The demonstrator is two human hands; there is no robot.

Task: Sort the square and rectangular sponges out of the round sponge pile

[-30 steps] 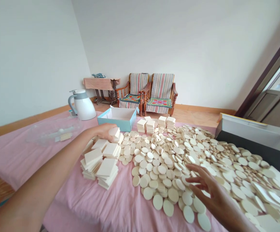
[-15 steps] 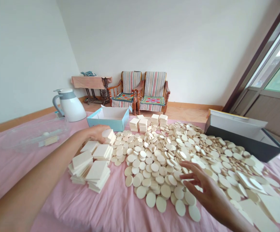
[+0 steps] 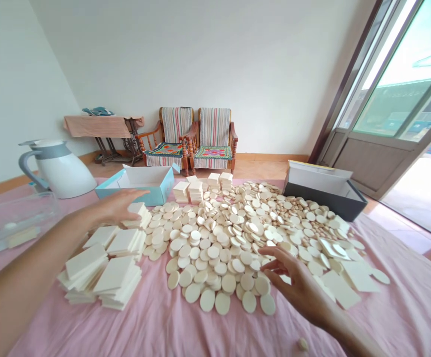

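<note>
My left hand (image 3: pixel 117 207) hovers at the rear stack of square pale wooden pieces (image 3: pixel 138 212), its fingers stretched out and apart. The fingertips are close to that stack; whether they touch it I cannot tell. Nearer to me stand more stacks of square wooden pieces (image 3: pixel 115 273), their edges uneven. On the right, my right hand (image 3: pixel 293 280) is open with fingers spread, over the near right side of a wide heap of round wooden discs (image 3: pixel 215 252). No piece shows between its fingers.
A blue box (image 3: pixel 152 191) stands behind the left stacks, near a white jug (image 3: pixel 69 173) and a clear plastic tray (image 3: pixel 44 208). Small square stacks (image 3: pixel 195 191) rise behind the heap. A black box (image 3: pixel 319 193) sits back right, with loose squares (image 3: pixel 360 276) before it.
The view has turned right, so everything sits further left and more of the door shows. My left hand's fingers have opened and lifted from the rear stack. My right hand stays over the discs.
</note>
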